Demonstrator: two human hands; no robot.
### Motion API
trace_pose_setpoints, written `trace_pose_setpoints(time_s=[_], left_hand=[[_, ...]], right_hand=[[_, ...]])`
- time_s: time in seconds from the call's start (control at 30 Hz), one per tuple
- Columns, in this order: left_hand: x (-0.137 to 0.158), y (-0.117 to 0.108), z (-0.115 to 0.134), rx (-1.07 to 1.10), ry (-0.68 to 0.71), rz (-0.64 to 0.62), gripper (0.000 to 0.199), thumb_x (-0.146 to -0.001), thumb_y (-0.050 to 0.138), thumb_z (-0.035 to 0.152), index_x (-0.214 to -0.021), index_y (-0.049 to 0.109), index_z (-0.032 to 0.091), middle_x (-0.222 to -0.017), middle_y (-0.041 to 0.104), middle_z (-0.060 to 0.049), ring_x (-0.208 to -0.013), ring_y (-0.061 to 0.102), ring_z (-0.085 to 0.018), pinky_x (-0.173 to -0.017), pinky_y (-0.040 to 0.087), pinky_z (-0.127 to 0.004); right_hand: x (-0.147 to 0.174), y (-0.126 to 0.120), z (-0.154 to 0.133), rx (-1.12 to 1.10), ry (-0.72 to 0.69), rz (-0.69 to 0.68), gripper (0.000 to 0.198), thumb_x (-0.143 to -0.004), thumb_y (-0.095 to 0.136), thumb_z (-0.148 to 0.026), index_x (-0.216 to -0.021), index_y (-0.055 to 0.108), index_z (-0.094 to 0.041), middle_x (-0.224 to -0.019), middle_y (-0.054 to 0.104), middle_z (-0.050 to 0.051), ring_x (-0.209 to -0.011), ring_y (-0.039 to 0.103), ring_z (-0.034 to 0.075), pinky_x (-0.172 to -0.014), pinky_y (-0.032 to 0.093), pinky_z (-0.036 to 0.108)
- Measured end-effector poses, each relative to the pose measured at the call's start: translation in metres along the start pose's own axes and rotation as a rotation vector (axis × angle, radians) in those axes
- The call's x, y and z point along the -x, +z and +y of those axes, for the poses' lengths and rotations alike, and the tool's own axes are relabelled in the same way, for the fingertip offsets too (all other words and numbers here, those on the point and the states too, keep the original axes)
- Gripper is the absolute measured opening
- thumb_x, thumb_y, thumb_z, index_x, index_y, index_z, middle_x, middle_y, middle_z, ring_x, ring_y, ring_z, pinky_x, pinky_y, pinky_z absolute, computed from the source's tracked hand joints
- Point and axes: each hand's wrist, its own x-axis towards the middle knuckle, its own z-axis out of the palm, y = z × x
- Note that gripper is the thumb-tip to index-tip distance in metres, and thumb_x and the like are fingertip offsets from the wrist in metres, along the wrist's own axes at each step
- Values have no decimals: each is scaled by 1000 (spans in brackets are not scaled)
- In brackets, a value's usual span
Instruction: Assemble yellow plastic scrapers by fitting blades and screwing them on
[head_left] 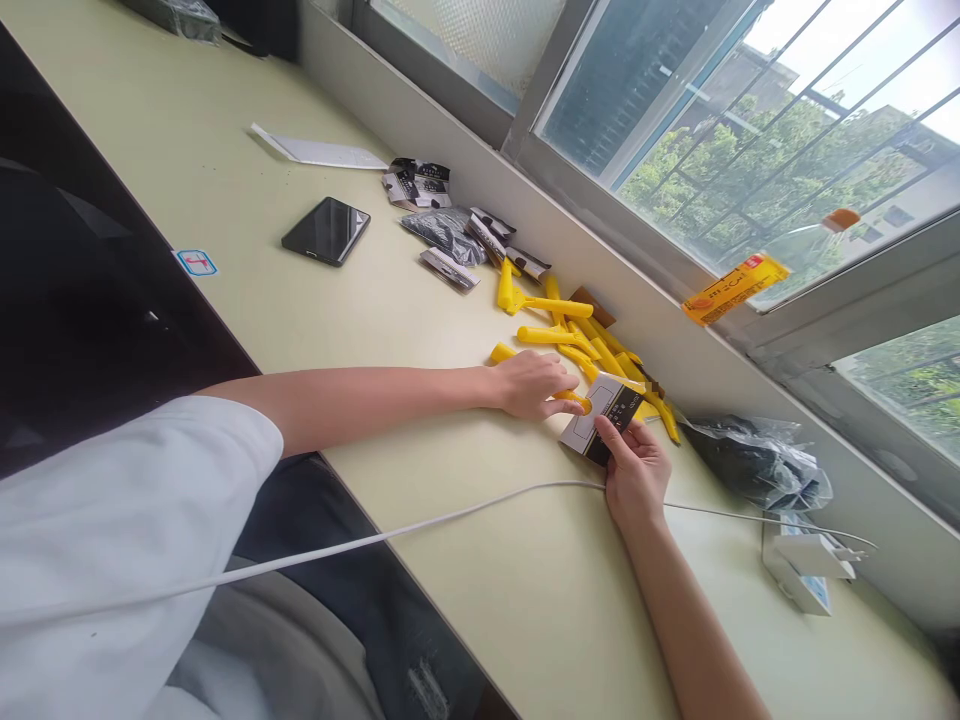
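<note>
My left hand (534, 385) is closed around a yellow scraper (504, 353), whose rounded handle end sticks out behind the fingers. Its other end (576, 400) reaches the white face of a small black-and-white card box (598, 415); whether it touches the box I cannot tell. That box is pinched between the thumb and fingers of my right hand (636, 470), tilted just above the table. Right behind both hands lies a loose pile of several yellow scrapers (555, 307), partly hidden by the box.
Opened card packaging (420, 185) and a grey plastic bag (446, 235) lie by the window wall. A phone (327, 232) rests nearer me. A white cable (450, 515) crosses the table beneath my right hand. A bagged black item (757, 465) and a white power strip (799, 565) stand right.
</note>
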Motion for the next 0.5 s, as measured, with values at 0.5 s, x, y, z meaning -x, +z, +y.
trace_pose_setpoints(time_s=[0.5], left_hand=[[-1, -10, -29, -90, 5, 55, 60, -91, 40, 68, -91, 68, 14, -88, 69, -13, -84, 64, -22, -70, 40, -30]], right_hand=[[-18, -26, -16, 133, 223, 180, 51, -47, 96, -37, -84, 70, -14, -73, 71, 2, -49, 58, 11, -39, 52, 22]])
